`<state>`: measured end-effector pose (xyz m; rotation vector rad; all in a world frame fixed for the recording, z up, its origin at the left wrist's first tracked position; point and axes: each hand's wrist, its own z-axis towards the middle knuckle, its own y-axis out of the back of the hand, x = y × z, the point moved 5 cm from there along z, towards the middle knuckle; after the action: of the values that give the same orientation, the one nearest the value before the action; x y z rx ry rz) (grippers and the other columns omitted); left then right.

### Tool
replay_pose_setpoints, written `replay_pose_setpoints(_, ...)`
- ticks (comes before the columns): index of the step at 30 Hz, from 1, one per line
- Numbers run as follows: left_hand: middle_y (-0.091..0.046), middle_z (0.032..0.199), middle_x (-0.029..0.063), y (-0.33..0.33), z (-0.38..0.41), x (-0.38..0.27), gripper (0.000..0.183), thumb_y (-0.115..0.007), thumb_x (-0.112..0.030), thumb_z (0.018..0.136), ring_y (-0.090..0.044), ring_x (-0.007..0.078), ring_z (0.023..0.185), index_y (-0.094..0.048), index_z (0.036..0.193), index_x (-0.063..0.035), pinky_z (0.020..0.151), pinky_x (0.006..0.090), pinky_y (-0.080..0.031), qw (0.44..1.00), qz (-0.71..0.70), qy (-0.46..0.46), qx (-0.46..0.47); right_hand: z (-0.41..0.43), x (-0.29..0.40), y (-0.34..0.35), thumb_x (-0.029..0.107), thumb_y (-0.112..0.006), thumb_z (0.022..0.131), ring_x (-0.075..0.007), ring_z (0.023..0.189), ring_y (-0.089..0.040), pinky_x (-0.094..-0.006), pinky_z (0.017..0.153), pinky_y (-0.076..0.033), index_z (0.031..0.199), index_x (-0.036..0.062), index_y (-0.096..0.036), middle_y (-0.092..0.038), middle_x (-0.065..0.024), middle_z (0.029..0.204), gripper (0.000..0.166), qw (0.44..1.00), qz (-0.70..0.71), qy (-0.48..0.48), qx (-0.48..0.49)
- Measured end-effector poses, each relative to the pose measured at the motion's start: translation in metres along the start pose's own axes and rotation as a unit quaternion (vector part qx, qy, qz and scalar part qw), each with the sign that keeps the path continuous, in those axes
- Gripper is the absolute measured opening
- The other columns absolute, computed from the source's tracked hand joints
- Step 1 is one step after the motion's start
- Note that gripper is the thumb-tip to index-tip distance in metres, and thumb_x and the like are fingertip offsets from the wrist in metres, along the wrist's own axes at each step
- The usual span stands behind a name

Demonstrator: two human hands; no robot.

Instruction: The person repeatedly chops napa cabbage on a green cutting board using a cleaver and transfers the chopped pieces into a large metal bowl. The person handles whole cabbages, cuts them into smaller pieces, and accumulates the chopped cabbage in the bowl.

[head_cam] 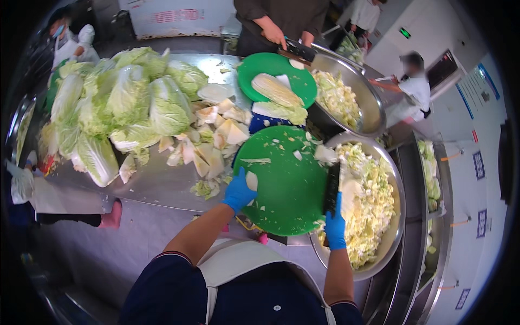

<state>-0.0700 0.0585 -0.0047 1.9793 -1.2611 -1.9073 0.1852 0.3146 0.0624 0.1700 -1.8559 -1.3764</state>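
Observation:
On a round green cutting board (pixel 284 183) lie small scraps of cabbage. My left hand (pixel 240 191), in a blue glove, is at the board's left edge with its fingers on a pale cabbage piece (pixel 252 181); whether it grips the piece I cannot tell. My gloved right hand (pixel 335 227) holds a cleaver (pixel 332 187), its dark blade upright between the board's right edge and a steel bowl (pixel 400 227). Chopped cabbage (pixel 369 203) fills much of that bowl. Cut cabbage stem ends (pixel 213 156) are heaped left of the board.
Whole napa cabbages (pixel 128 95) are piled on the steel table (pixel 162 189). Across from me a co-worker (pixel 280 24) holds a cleaver by a second green board (pixel 248 81) and another steel bowl (pixel 371 101). Steel sinks (pixel 418 239) stand at the right. Other people are farther off.

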Motion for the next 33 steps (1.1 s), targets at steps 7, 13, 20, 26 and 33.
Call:
replay_pose_setpoints(7,-0.055,0.108,0.0241,0.094,-0.021,0.047,0.07,-0.069,-0.023,0.066,-0.055,0.0402,0.098,-0.043,0.127,0.0001,0.084,0.0451,-0.045,0.992,0.03,-0.046,-0.115,-0.03,0.062,0.002,0.005,-0.055,0.079,-0.0257,0.054,-0.053,-0.0388,0.053,-0.043,0.144,0.0295,-0.027,-0.055,-0.015,0.069,0.075,0.992,-0.016,0.12,-0.035)
replay_pose_setpoints(13,-0.05,0.119,0.0236,0.255,-0.008,0.118,0.069,-0.072,-0.025,0.073,-0.049,0.0383,0.111,-0.041,0.129,0.0017,0.095,0.0411,-0.04,0.917,0.06,-0.086,-0.385,-0.023,0.078,-0.056,0.011,-0.062,0.072,-0.0368,0.073,-0.058,-0.0457,0.063,-0.047,0.142,0.0248,-0.033,-0.056,-0.0187,0.084,0.077,0.988,-0.069,0.138,0.028)
replay_pose_setpoints(20,-0.044,0.13,0.026,0.446,0.087,0.062,0.085,-0.073,-0.045,0.07,-0.046,0.0357,0.12,-0.04,0.13,0.0056,0.1,0.0396,-0.037,0.898,0.009,-0.06,-0.435,-0.025,0.067,-0.082,0.014,-0.062,0.07,-0.0388,0.08,-0.054,-0.0475,0.071,-0.045,0.141,0.015,-0.035,-0.053,-0.022,0.091,0.076,0.978,-0.177,0.087,0.069)
replay_pose_setpoints(26,-0.041,0.135,0.0272,0.491,0.173,0.106,0.127,-0.078,-0.064,0.048,-0.045,0.0349,0.123,-0.026,0.136,0.0094,0.101,0.0419,-0.038,0.933,0.178,0.155,-0.273,-0.007,0.116,-0.071,0.015,-0.064,0.072,-0.0351,0.096,-0.051,-0.0444,0.085,-0.041,0.136,0.0113,-0.043,-0.052,-0.0193,0.101,0.067,0.979,-0.123,0.162,0.024)
replay_pose_setpoints(33,-0.038,0.135,0.0259,0.457,0.12,0.068,0.107,-0.082,-0.042,0.054,-0.043,0.0399,0.121,-0.029,0.137,0.0004,0.099,0.0439,-0.039,0.937,0.202,0.004,-0.285,0.018,0.181,-0.095,0.008,-0.063,0.073,-0.0336,0.095,-0.053,-0.0406,0.083,-0.044,0.129,0.0086,-0.05,-0.054,-0.0178,0.103,0.058,0.959,0.015,0.278,0.044)
